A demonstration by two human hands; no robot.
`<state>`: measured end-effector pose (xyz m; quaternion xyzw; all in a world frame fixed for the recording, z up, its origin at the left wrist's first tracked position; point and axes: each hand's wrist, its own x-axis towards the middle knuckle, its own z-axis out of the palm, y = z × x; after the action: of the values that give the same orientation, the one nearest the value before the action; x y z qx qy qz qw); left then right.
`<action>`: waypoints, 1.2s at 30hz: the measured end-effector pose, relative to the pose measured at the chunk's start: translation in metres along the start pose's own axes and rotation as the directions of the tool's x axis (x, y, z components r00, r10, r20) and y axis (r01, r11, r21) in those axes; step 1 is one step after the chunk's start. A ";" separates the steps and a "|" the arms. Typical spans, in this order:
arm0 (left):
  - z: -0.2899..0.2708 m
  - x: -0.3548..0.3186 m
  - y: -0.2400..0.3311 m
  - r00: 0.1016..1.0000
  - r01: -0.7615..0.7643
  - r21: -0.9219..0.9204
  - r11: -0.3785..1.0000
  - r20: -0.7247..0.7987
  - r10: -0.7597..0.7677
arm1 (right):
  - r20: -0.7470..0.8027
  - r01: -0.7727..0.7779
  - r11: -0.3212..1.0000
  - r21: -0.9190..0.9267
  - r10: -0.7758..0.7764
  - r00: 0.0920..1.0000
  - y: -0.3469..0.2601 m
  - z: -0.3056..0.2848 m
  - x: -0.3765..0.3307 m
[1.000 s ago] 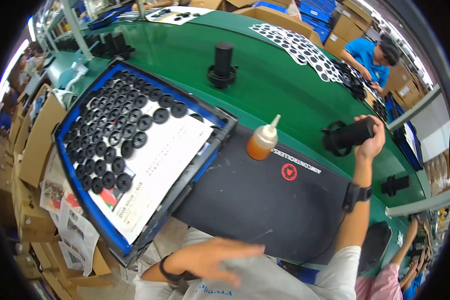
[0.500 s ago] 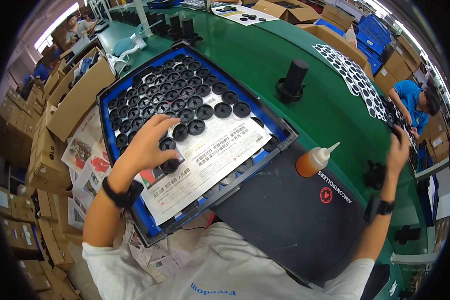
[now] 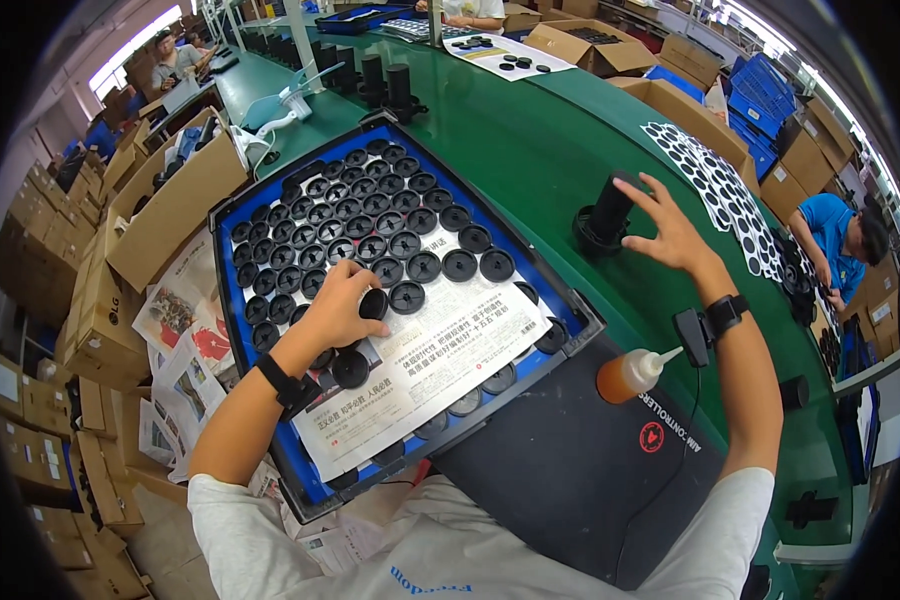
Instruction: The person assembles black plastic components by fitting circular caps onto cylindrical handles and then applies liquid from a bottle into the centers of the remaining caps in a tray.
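Note:
My left hand (image 3: 342, 308) is over the tray, its thumb and fingers closed round a black round cap (image 3: 374, 304) at the near edge of the rows. Many similar ribbed black caps (image 3: 406, 297) lie on newspaper (image 3: 420, 355) inside the blue tray (image 3: 560, 310) with a black rim. To the right, my right hand (image 3: 678, 232) is open, thumb and fingers spread beside a black cylinder on a wider round base (image 3: 608, 215). Its fingertips overlap the cylinder's top in view; whether they touch it I cannot tell.
An amber squeeze bottle (image 3: 628, 376) stands on a dark mat (image 3: 550, 440). More black cylinders (image 3: 398, 88) stand at the far end of the green table (image 3: 490, 130). Sheets of black discs (image 3: 715, 185) lie at right, near a person in blue (image 3: 830, 240). Cardboard boxes (image 3: 175, 205) are at left.
My right hand has swung left from the table's right side to the black cylinder. My left hand, spread above the caps before, has closed round one. The whole view has shifted slightly.

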<state>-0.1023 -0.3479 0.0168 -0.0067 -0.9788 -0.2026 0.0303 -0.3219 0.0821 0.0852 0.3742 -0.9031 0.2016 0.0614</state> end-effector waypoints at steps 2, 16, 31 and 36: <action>-0.009 0.000 -0.001 1.000 -0.019 -0.068 0.998 -0.010 0.019 | 0.017 0.052 0.997 -0.061 -0.051 0.999 0.012 0.014 0.007; -0.074 -0.098 0.075 0.986 -0.036 -0.884 0.466 -0.107 -0.128 | -0.286 -0.166 0.963 0.212 0.223 0.932 0.038 0.028 0.002; 0.074 -0.135 0.219 0.900 0.437 -0.603 -0.668 0.283 0.333 | -0.742 0.622 0.445 0.645 0.559 0.370 -0.101 -0.076 -0.214; 0.087 -0.116 0.262 0.870 0.466 -0.634 -0.617 0.201 0.451 | -0.711 0.737 0.187 0.649 0.494 0.500 -0.138 -0.059 -0.244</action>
<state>0.0155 -0.0731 0.0341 -0.0709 -0.1739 -0.9506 -0.2470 -0.0533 0.1768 0.1191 0.2549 -0.3424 0.8651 0.2635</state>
